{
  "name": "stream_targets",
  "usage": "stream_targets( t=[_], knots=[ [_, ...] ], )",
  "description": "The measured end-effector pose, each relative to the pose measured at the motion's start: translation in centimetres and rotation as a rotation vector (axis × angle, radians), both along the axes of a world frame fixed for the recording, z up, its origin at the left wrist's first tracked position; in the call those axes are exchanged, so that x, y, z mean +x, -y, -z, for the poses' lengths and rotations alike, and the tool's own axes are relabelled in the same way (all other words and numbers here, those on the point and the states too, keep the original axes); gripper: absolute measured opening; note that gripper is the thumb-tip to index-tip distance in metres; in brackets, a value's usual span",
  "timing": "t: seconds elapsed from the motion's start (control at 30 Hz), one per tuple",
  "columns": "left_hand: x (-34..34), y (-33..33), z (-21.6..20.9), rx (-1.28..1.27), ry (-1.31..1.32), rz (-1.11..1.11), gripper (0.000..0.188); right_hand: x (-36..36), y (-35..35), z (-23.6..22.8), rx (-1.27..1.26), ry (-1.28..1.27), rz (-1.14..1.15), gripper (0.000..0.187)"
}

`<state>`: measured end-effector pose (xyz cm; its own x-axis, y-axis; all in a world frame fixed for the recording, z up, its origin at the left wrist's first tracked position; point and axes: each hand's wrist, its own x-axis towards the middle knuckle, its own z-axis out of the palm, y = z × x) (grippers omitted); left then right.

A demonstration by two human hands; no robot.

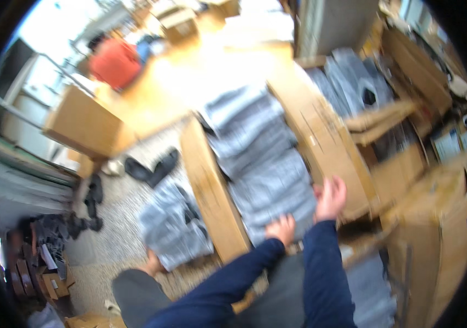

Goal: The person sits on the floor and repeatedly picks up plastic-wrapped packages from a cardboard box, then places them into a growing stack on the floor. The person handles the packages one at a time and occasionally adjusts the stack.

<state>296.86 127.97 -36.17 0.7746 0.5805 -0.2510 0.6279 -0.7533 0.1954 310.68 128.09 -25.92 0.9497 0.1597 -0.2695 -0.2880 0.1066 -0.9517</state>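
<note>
An open cardboard box (211,191) in front of me is filled with stacked grey plastic-wrapped packets (260,158). My left hand (281,228) rests with curled fingers on the nearest packets at the box's near end. My right hand (330,198) hovers over the box's right flap (326,147), fingers spread, nothing in it. Both arms wear dark blue sleeves. The picture is blurred by motion.
A loose pile of grey packets (172,225) lies on the speckled floor left of the box, with dark shoes (151,168) beyond. More cardboard boxes (83,123) stand left and right, one at the right holding grey packets (348,82). A person in red (114,61) is far back.
</note>
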Motion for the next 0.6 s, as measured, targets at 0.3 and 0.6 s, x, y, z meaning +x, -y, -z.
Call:
stream_targets(
  t=[0.3,0.6],
  knots=[
    [-7.9,-11.3,-18.2,-0.549,0.340,-0.136,0.089,-1.7,1.1,0.5,-0.005,0.484,0.025,0.027],
    [-25.4,-7.3,-21.7,-0.708,0.841,-0.380,0.095,-23.9,3.4,-9.3,0.180,0.169,-0.898,0.060]
  ],
)
